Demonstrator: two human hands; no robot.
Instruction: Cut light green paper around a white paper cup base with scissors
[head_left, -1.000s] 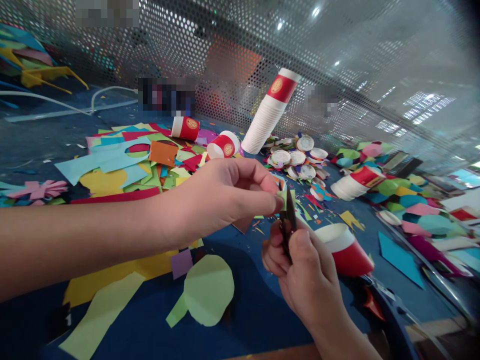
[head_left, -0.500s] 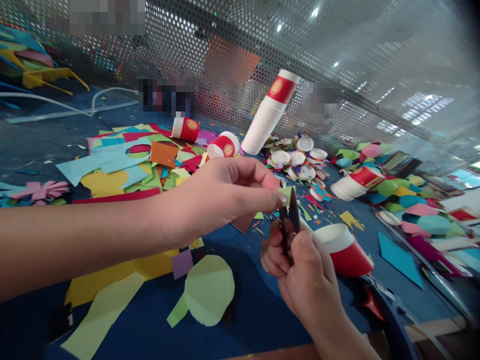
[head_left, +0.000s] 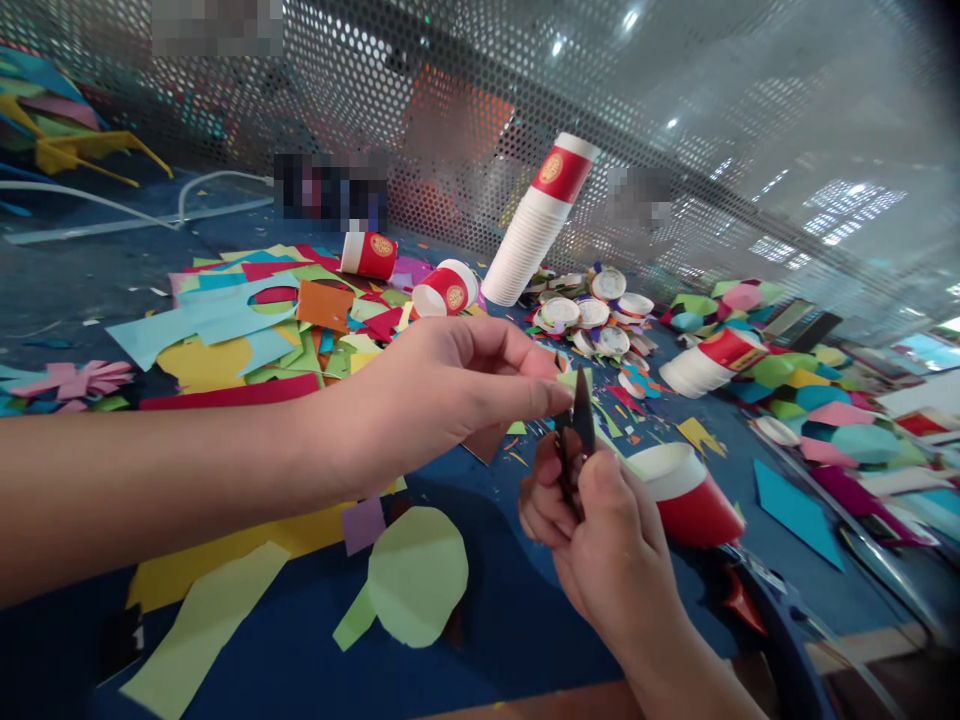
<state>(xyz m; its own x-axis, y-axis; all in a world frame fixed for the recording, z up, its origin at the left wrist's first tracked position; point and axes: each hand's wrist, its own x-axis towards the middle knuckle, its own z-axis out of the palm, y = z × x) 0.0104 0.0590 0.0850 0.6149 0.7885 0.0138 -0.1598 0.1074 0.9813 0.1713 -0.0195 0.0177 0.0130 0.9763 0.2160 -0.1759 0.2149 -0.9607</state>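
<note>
My left hand (head_left: 442,395) reaches in from the left and pinches a small light green paper piece (head_left: 571,381) between thumb and fingers. My right hand (head_left: 600,545) comes up from below, closed round the handles of small black scissors (head_left: 576,435). The blades point upward and meet the green piece at its lower edge. Both hands hover above a blue table (head_left: 495,620) strewn with paper scraps. A light green paper disc (head_left: 418,577) lies flat below my left hand.
A red and white paper cup (head_left: 686,497) lies tipped just right of my right hand. A leaning stack of cups (head_left: 536,225), loose cups (head_left: 448,289), round cup bottoms (head_left: 592,318) and coloured paper sheets (head_left: 225,325) cover the far table. Perforated metal mesh (head_left: 675,130) closes the back.
The scissors and right hand shift slightly upward against the green piece; the blades have closed a little. The left hand keeps its pinch almost in place.
</note>
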